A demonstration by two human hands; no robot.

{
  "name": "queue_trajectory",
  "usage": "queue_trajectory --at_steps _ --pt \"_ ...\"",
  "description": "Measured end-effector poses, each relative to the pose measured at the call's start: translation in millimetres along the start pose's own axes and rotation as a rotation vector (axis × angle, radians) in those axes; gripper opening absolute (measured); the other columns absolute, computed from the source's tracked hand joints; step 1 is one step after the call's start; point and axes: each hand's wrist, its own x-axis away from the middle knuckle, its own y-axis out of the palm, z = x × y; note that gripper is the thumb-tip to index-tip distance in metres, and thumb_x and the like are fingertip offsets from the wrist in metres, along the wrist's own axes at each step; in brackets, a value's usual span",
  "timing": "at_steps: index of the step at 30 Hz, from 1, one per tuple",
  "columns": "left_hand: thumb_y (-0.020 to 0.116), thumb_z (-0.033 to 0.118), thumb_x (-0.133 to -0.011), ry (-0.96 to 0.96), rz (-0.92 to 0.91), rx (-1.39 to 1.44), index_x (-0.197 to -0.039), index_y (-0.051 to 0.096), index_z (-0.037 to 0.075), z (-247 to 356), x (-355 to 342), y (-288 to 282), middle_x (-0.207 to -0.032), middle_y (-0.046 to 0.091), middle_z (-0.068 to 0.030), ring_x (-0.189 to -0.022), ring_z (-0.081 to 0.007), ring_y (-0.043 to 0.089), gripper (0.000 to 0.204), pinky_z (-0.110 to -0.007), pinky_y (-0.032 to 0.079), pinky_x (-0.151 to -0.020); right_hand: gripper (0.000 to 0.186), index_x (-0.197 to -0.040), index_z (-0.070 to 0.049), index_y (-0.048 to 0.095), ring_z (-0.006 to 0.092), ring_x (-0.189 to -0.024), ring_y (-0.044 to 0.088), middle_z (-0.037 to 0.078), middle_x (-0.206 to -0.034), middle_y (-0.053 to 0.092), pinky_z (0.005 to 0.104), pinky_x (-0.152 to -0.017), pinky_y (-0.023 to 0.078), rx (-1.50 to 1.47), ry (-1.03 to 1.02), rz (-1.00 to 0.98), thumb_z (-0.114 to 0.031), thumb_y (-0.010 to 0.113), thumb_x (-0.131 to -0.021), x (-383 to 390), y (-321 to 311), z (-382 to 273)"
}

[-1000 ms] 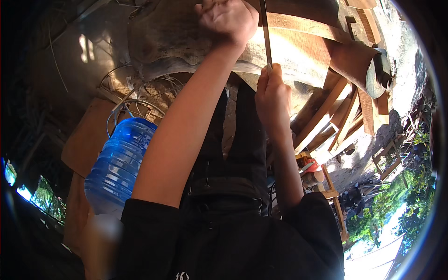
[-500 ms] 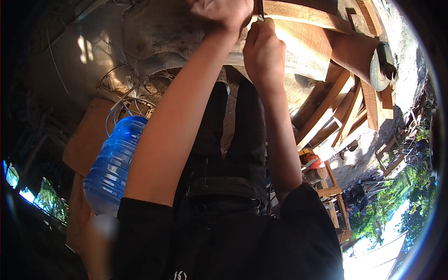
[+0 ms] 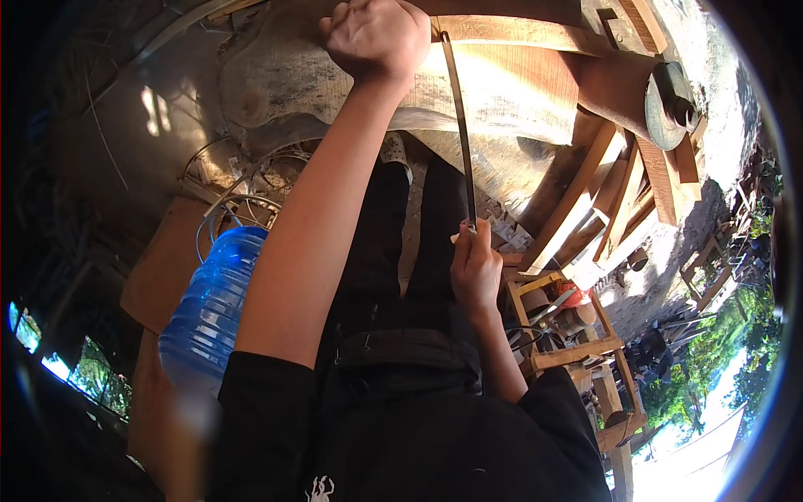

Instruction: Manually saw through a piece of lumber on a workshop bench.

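Observation:
My left hand (image 3: 381, 35) is closed at the left end of a curved wooden strip (image 3: 519, 32); the back of the hand hides the grip itself. Below the strip lies a wide, pale wooden board (image 3: 502, 92) with a wavy near edge. My right hand (image 3: 477, 272) is wrapped round the handle of a long, narrow, dark saw (image 3: 459, 125), seen nearly edge-on. The saw points away from me across the board. Its far tip reaches the strip just right of my left hand.
On my left stands a large blue water jug (image 3: 209, 305). A cylindrical log (image 3: 623, 96) and several cut wooden pieces (image 3: 577, 201) lie to the right. Nearer on that side is a wooden frame (image 3: 577, 351). Loose thin wire (image 3: 238, 188) is coiled beyond the jug.
My right hand has drawn back toward me with the saw, so its length now shows. My left hand has shifted slightly left and stays closed by the strip.

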Motion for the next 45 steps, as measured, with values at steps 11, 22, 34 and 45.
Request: queue_trajectory --at_steps 11,22,34,45 --pt "0.05 0.017 -0.069 -0.156 -0.295 0.012 -0.066 0.063 0.004 5.6 -16.4 -1.4 -0.066 0.062 -0.0126 -0.072 -0.0288 0.061 0.019 -0.04 0.045 -0.07 0.011 -0.097 -0.002 0.046 0.0344 -0.057 0.06 0.016 -0.063 0.059 0.0409 -0.046 0.044 -0.067 0.174 -0.086 -0.009 0.046 -0.089 45.3 -3.6 33.3" --pt "0.049 0.02 -0.081 -0.164 -0.418 -0.02 -0.094 0.056 0.003 6.4 -10.6 -14.9 -0.099 0.046 -0.0179 -0.1 -0.034 0.044 0.022 -0.045 0.036 -0.087 0.01 -0.095 -0.002 0.049 0.0319 -0.054 0.06 0.015 -0.06 0.058 0.0378 -0.044 0.042 -0.144 0.269 -0.047 -0.009 0.047 -0.089 44.8 -20.2 33.9" --pt "0.061 0.032 -0.073 0.268 -0.183 0.31 -0.091 0.06 0.005 -46.4 -11.1 -8.6 -0.087 0.059 -0.006 -0.085 -0.0242 0.055 0.032 -0.041 0.039 -0.077 0.012 -0.094 -0.001 0.049 0.032 -0.057 0.061 0.016 -0.062 0.059 0.0373 -0.047 0.044 -0.087 0.25 -0.035 -0.011 0.046 -0.09 30.1 -25.6 33.7" --pt "0.072 0.032 -0.071 0.472 -0.41 0.522 -0.107 0.058 0.0 -56.0 -12.4 -66.4 -0.094 0.059 -0.0085 -0.091 -0.0243 0.054 0.05 -0.034 0.044 -0.079 0.012 -0.094 0.001 0.049 0.0294 -0.054 0.061 0.015 -0.061 0.058 0.0353 -0.046 0.043 -0.115 0.208 0.007 -0.011 0.047 -0.089 25.9 -22.9 31.2"
